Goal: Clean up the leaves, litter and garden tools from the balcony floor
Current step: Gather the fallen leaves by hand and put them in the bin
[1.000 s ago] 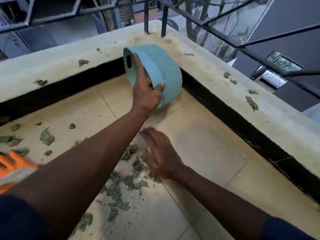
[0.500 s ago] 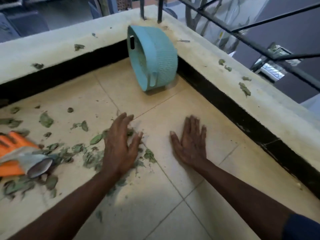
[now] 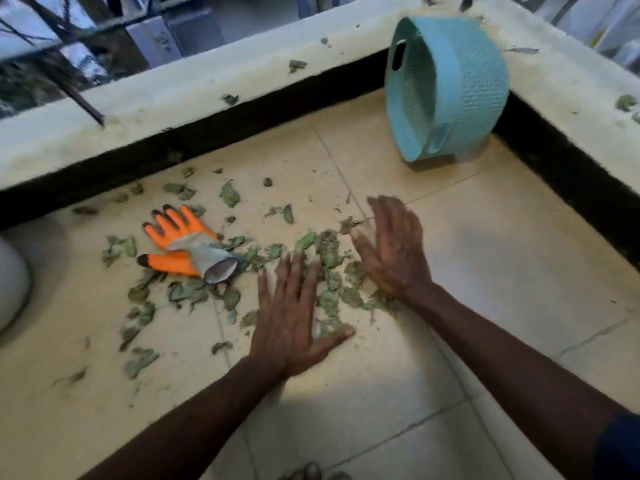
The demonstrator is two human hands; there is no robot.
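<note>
Dry green leaves lie scattered over the beige floor tiles, thickest between my two hands. My left hand lies flat on the floor, fingers spread, at the near side of the pile. My right hand stands on its edge with straight fingers against the pile's right side. Neither hand holds anything. A turquoise woven basket lies tipped on its side in the far corner, its mouth facing left. An orange and grey work glove lies on the leaves to the left of my hands.
A low pale parapet with a black base band runs along the far and right sides, with a few leaves on top. A white rounded container sits at the left edge. Metal railing bars rise behind the parapet.
Over the last second my left hand let go of the basket and came down to the floor. Both hands then moved left and closed in on the leaf pile; the view swung left.
</note>
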